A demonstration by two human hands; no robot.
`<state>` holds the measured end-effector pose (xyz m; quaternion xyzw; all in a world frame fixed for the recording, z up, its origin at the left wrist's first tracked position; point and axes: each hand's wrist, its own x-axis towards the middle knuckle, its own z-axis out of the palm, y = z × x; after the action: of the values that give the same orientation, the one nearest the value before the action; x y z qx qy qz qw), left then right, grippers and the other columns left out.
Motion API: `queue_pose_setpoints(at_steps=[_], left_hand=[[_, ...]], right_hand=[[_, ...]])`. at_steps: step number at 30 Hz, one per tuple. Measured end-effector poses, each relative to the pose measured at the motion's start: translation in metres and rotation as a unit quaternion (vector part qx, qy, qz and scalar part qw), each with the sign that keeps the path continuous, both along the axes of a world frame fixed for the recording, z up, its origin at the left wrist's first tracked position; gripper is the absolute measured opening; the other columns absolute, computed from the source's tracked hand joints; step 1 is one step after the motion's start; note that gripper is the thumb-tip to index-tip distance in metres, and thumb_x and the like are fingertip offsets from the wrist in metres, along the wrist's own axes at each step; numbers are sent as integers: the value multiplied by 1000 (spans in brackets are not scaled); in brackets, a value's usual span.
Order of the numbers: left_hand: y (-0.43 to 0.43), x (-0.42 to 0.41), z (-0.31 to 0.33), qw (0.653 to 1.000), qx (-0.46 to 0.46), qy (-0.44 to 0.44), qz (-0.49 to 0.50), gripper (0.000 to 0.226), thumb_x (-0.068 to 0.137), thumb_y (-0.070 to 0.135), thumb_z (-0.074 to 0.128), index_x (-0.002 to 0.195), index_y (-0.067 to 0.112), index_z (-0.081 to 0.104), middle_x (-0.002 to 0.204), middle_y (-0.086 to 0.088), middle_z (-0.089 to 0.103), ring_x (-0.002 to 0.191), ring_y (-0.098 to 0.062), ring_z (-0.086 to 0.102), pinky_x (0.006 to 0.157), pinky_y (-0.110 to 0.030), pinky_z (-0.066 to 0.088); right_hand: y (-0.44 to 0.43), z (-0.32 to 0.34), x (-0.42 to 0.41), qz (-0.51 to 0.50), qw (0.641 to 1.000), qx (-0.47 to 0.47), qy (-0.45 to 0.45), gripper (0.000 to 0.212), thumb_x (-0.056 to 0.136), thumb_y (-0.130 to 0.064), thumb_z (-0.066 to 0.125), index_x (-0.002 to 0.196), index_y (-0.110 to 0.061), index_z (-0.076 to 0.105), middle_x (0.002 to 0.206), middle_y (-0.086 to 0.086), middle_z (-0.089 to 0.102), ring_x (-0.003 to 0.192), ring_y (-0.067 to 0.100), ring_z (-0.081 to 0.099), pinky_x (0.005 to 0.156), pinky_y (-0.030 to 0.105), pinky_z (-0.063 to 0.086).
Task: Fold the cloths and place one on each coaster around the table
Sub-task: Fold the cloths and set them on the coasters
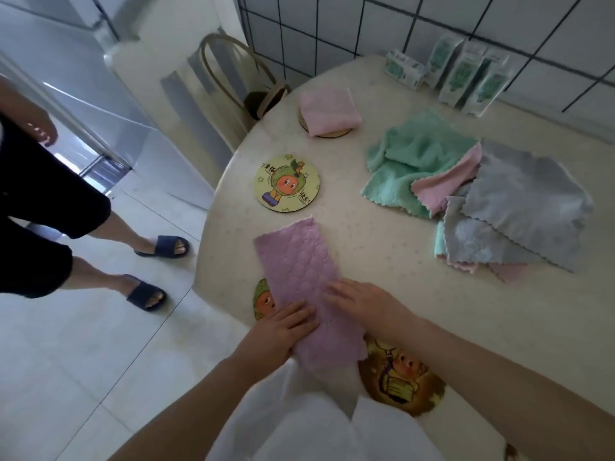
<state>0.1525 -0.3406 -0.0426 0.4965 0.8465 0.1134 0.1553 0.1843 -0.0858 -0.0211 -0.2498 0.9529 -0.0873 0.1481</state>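
Note:
A purple quilted cloth (296,267), folded into a long strip, lies at the table's near-left edge. My left hand (283,327) grips its near end at the left side, and my right hand (362,301) presses flat on its right side. The strip partly covers a cartoon coaster (263,299). Another coaster (401,377) sits near my body, right of the cloth. A bare cartoon coaster (287,183) lies farther left. A folded pink cloth (327,109) rests on a coaster (332,134) at the far edge. A loose pile of green (409,161), pink (446,181) and grey cloths (519,201) lies at right.
Several white-and-green packets (466,71) stand against the tiled wall. A chair (233,74) stands beyond the table's far-left edge. A person in dark trousers and blue slippers (159,247) stands on the tiled floor at left. The round table (382,247) has a pale cover.

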Motion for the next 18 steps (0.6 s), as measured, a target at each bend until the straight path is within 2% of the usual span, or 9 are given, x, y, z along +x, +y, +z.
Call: queue_pose_setpoints(at_steps=[4, 6, 8, 10, 11, 12, 14, 16, 18], left_hand=[[-4, -4, 5, 1000, 19, -23, 9, 60, 74, 20, 73, 131, 24, 56, 137, 1, 55, 126, -18, 52, 105, -35, 34], [-2, -7, 10, 992, 59, -91, 64, 51, 80, 17, 62, 130, 24, 57, 135, 3, 57, 125, -12, 51, 108, -31, 36], [2, -10, 19, 945, 118, -244, 185, 45, 82, 21, 58, 125, 35, 60, 129, 11, 60, 121, -1, 51, 106, -22, 39], [5, -15, 25, 887, 144, -340, 277, 41, 84, 21, 56, 110, 53, 63, 114, 25, 61, 107, 13, 53, 96, -11, 41], [7, -20, 28, 873, 138, -354, 306, 39, 88, 18, 55, 104, 52, 65, 107, 26, 63, 100, 13, 55, 91, -10, 44], [10, -26, 29, 865, 125, -356, 330, 32, 91, 16, 53, 100, 43, 68, 101, 22, 66, 94, 8, 58, 87, -12, 47], [13, -39, 29, 840, 112, -352, 398, 18, 93, 16, 53, 85, 24, 68, 83, 13, 67, 76, -2, 60, 69, -17, 50], [16, -53, 25, 797, 123, -369, 462, 26, 94, 18, 52, 69, 15, 57, 66, 6, 57, 58, -6, 50, 53, -17, 40], [18, -64, 22, 757, 147, -384, 508, 35, 95, 27, 53, 69, 4, 59, 62, -2, 54, 53, -10, 47, 48, -20, 38]], right_hand=[[11, -4, -5, 61, 998, 9, 10, 66, 68, -12, 72, 128, -19, 46, 135, 8, 55, 118, 25, 57, 86, 32, 54], [16, -8, -7, 69, 997, 8, 42, 52, 75, -14, 63, 126, -19, 51, 130, 7, 58, 116, 25, 58, 88, 33, 54], [19, -9, -9, 56, 996, 2, 65, 44, 78, -18, 52, 121, -20, 56, 125, 2, 60, 115, 24, 56, 92, 34, 51], [19, -7, -15, 24, 998, -32, 58, 54, 65, -18, 65, 118, -23, 59, 120, -3, 61, 115, 20, 51, 95, 32, 48], [19, -9, -18, -4, 997, -62, 49, 58, 59, -15, 69, 116, -23, 61, 116, -5, 62, 114, 18, 49, 93, 31, 47], [18, -11, -21, -40, 994, -97, 35, 55, 58, -12, 69, 111, -22, 64, 111, -4, 64, 111, 17, 48, 89, 30, 46], [17, -15, -31, -134, 980, -150, -12, 34, 70, -8, 66, 103, -16, 68, 105, 1, 65, 106, 21, 52, 84, 27, 44], [12, -15, -44, -211, 962, -166, -50, 13, 83, -18, 65, 94, -11, 68, 98, 7, 62, 94, 24, 57, 77, 23, 42], [6, -12, -58, -250, 945, -187, -94, 21, 91, -32, 58, 80, -14, 60, 80, 4, 57, 75, 20, 55, 65, 25, 41]])
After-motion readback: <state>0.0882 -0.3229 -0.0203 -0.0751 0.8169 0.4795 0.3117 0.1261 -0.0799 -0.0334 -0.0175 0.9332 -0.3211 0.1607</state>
